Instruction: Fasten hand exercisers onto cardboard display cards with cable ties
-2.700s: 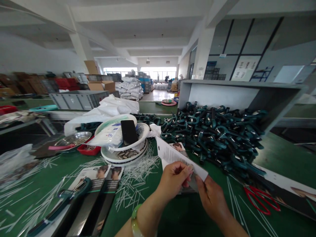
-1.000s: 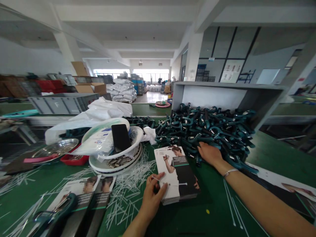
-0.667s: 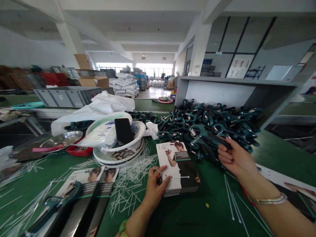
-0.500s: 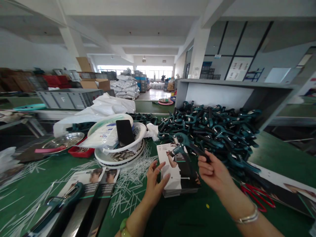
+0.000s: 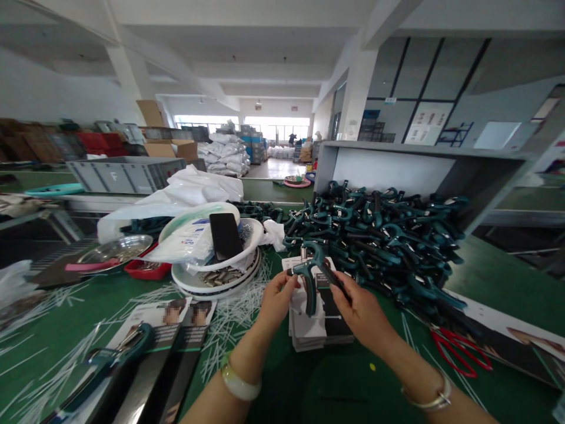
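Behind, grey crate (image 5: 424, 152): at one o'clock, its lower part hidden by a heap of hand grips (image 5: 388, 235).
Card stack (image 5: 308, 338): at six o'clock from the held grip (image 5: 311, 297), its top print partly covered.
Right hand (image 5: 364, 309): fingers closed round the black handle (image 5: 334, 277), at four o'clock.
Left hand (image 5: 276, 300): fingertips pinching the end at nine o'clock; exact contact hard to make out.
Held grip: between my hands, over the cards; I seem to be positioning it, and next calls for both hands moving together.
White strip (image 5: 333, 318): on the stack, left end unclear.
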A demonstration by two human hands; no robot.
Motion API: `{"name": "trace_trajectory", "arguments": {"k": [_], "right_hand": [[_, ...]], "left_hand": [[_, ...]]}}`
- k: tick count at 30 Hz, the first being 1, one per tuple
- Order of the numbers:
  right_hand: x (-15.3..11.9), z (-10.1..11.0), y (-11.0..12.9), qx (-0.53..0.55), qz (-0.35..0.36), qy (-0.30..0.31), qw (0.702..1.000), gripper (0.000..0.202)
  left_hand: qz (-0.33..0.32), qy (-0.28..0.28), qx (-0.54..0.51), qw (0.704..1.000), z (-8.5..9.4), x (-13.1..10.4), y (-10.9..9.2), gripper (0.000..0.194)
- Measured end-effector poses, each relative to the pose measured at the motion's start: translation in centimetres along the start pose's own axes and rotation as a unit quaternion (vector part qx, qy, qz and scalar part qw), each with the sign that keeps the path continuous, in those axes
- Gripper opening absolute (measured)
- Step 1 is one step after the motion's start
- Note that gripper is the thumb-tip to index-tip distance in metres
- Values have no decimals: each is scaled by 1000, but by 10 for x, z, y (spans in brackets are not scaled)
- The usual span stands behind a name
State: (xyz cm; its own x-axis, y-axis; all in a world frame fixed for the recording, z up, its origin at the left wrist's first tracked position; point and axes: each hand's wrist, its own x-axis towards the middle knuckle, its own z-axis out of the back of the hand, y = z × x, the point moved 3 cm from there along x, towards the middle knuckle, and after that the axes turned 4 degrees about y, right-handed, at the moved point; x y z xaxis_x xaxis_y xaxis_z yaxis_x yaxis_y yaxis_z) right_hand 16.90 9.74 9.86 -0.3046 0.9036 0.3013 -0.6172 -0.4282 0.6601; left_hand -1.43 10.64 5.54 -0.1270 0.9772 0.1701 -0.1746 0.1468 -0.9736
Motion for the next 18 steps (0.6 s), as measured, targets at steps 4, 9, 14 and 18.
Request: {"name": "trace_trajectory", "arguments": {"k": [4, 9, 14, 18], "right_hand": [[20, 5, -8, -117, -61, 42, 990, 44], [15, 2, -11, -41, -76, 103, 991, 41], [-12, -7, -12, 67, -149, 166, 972, 45], [-18, -11, -13, 40, -120, 180, 976, 46]], "left_hand": [[31, 18, 74, 997, -2, 21, 1, 32], [50, 36, 110, 992, 6, 21, 8, 33], [16, 65, 222, 973, 13, 0, 6, 32], [-21, 41, 274, 961, 19, -10, 0, 26]]}}
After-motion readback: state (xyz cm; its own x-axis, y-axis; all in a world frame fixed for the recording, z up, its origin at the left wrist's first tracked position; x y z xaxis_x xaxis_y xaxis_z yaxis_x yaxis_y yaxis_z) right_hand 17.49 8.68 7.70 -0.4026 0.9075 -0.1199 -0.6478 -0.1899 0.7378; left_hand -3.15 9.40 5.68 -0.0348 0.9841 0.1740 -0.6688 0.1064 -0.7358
